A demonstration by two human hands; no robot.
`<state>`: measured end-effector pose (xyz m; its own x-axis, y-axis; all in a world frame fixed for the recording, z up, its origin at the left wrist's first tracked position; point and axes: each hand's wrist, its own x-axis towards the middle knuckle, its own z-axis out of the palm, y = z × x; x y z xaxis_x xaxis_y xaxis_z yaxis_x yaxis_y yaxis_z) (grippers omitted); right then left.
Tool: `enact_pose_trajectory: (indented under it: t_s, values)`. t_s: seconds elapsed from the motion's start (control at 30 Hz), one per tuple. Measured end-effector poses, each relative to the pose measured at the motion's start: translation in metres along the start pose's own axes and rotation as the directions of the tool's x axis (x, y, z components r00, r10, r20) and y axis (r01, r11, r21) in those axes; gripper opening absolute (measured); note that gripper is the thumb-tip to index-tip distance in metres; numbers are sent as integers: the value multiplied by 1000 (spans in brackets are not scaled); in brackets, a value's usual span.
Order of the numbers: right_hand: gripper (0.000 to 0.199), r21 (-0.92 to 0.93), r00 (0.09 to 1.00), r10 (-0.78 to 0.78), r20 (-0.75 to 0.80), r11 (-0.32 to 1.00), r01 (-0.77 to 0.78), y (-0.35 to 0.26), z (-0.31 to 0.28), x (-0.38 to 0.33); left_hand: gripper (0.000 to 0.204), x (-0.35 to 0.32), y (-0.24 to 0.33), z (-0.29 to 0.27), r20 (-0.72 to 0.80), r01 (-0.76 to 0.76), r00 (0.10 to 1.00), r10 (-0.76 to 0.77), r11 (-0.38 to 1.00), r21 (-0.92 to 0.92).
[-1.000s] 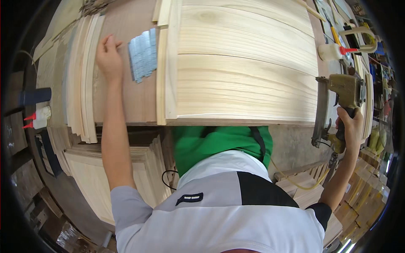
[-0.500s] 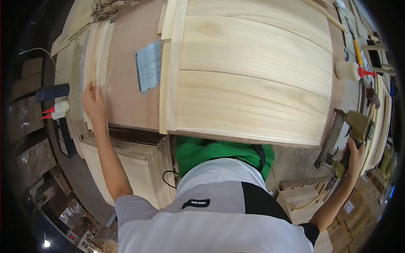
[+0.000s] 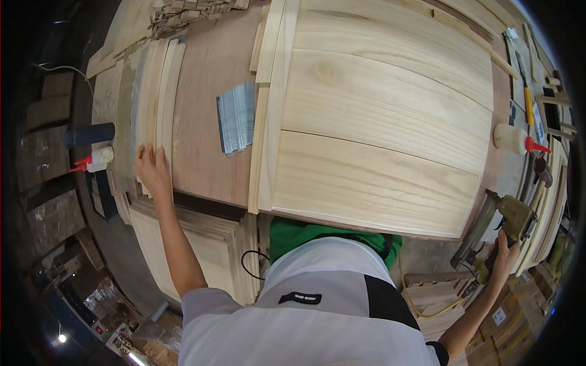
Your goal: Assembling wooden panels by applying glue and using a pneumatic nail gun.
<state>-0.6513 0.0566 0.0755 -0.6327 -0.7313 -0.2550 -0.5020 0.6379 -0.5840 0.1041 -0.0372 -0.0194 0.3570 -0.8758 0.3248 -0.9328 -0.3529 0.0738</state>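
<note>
My left hand (image 3: 154, 172) is at the near end of a row of pale wooden strips (image 3: 160, 91) on the left of the bench. Its thumb and fingers are bent around a strip, with the fingertips partly hidden among the wood. Off the bench's right edge, my right hand (image 3: 505, 255) grips the handle of an air nailer (image 3: 516, 216), its long dark magazine tilted. Between my hands lies a pale planked wooden panel (image 3: 378, 140), with narrow strips (image 3: 274, 116) along its left edge. A block of grey staples or brads (image 3: 235, 119) rests on the reddish board (image 3: 204, 67).
Glue bottles with red tips stand at the right (image 3: 510, 139) and lie at the left (image 3: 101, 159), by a dark cylinder (image 3: 90, 135). A hammer (image 3: 542, 172) lies at the right. Stacked panels (image 3: 201, 235) stand below the bench. Small wood pieces (image 3: 189, 13) are heaped far left.
The whole view has shifted, so the bench appears lower and farther right. My left hand keeps its place on the strips, and the nailer stays in my right hand beside the bench.
</note>
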Motion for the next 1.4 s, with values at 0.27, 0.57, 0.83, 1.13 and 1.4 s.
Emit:
enact_pose_trajectory:
  t_s: [0.27,0.57,0.83,1.13,1.4]
  values:
    - [22,-44,998,68,-3,997,-68,-3,7,7,25,3,-7,-13,28,146,989,-144,974,-171]
    - [27,-7,1000,-6,-26,1000,6,8,2,7,24,17,-7,0,91,261,965,-245,913,-315]
    - [27,0,999,-3,-34,1000,3,6,5,5,41,13,0,-3,68,196,980,-184,949,-247]
    - [27,38,1000,-26,-6,999,27,8,3,11,33,9,19,-30,269,396,918,-291,660,-639]
    - [27,29,998,-29,-61,999,31,-4,6,1,35,18,94,-63,563,562,820,-101,328,-760]
